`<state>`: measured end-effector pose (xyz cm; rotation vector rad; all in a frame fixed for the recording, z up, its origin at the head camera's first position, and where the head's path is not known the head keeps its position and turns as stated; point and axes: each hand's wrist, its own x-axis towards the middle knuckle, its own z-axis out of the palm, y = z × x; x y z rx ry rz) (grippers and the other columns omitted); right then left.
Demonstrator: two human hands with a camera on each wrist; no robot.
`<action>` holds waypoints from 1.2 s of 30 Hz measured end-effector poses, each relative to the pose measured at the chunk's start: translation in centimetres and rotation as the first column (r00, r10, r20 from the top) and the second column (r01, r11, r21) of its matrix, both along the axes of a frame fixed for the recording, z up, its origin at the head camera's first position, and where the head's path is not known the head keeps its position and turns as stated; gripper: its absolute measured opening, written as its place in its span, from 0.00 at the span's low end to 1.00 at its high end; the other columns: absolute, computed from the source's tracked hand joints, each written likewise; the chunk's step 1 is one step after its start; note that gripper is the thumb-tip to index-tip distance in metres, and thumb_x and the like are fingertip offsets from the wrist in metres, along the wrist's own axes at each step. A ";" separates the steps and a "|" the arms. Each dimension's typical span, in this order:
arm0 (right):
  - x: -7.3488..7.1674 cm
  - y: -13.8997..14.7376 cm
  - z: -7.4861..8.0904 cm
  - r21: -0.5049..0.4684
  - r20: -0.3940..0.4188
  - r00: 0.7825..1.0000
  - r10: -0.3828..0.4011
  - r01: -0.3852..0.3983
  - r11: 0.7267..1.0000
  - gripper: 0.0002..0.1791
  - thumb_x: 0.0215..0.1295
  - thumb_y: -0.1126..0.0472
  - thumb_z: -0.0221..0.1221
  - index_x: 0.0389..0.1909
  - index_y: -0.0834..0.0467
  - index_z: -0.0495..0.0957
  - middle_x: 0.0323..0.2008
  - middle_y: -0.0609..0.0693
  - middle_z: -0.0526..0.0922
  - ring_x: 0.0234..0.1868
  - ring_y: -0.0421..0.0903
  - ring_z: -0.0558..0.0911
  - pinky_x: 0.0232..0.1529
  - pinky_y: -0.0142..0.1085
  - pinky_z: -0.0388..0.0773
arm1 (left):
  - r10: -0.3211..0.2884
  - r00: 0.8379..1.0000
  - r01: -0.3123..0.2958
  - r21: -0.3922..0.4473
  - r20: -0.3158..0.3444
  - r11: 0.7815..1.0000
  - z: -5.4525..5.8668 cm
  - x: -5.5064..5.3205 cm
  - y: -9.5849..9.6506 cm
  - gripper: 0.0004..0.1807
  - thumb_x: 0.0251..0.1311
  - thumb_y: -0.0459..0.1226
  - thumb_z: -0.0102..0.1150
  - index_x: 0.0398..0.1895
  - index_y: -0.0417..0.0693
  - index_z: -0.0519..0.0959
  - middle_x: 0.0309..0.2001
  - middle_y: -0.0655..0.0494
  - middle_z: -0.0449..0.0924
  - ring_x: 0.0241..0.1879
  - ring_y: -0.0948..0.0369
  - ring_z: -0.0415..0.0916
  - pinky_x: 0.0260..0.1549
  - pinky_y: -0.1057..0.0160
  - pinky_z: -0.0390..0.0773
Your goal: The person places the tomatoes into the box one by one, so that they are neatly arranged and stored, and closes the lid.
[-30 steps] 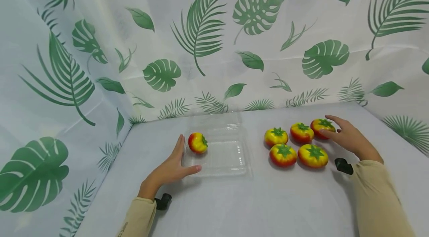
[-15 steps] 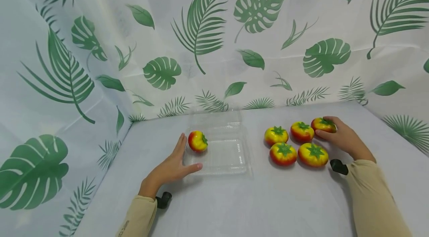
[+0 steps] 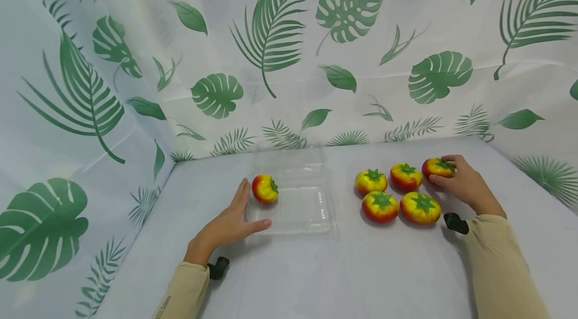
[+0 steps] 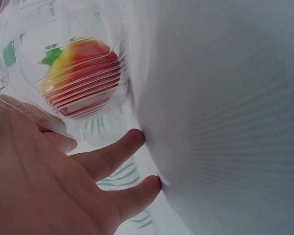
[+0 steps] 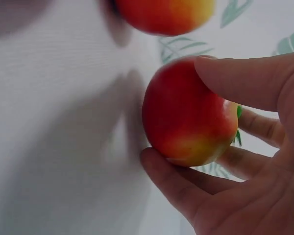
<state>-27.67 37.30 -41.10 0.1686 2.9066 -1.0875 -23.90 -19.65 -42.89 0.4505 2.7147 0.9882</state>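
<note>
The right hand (image 3: 462, 186) is being closed around a toy tomato (image 3: 437, 167) at the 2 o'clock end of the group on the tabletop (image 3: 316, 269); in the right wrist view the thumb and fingers (image 5: 176, 183) are seen curled about the fruit (image 5: 188, 112), which is being held just at the surface, and whether it is lifted cannot be told. Four more tomatoes are being left loose beside it: two in the back row (image 3: 371, 181) (image 3: 406, 176) and two in front (image 3: 380, 206) (image 3: 420, 207).

The left hand (image 3: 226, 226) is being laid flat, fingers straight and spread, against the 9 o'clock side of a clear plastic clamshell tray (image 3: 298, 208), steadying it. One tomato (image 3: 264, 188) is already being housed in the tray's 10 o'clock corner.

The step in hand is judged to be the pick-up of the next fruit for the tray. The next move would call for the gripped tomato to be lifted clear of its neighbours and carried toward 9 o'clock, to be set down in free tray space beside the first one, with the tray being kept braced.
</note>
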 end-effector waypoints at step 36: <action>0.4 -7.3 7.5 0.069 -0.249 0.945 0.212 -0.201 0.977 0.45 0.78 0.54 0.63 0.82 0.69 0.50 0.71 0.78 0.60 0.69 0.78 0.63 0.64 0.76 0.67 | 0.002 1.000 -0.002 -0.003 -0.013 1.000 -0.1 -0.1 0.0 0.70 0.63 0.66 0.67 0.88 0.44 0.32 0.87 0.50 0.23 0.86 0.48 0.33 0.78 0.38 0.50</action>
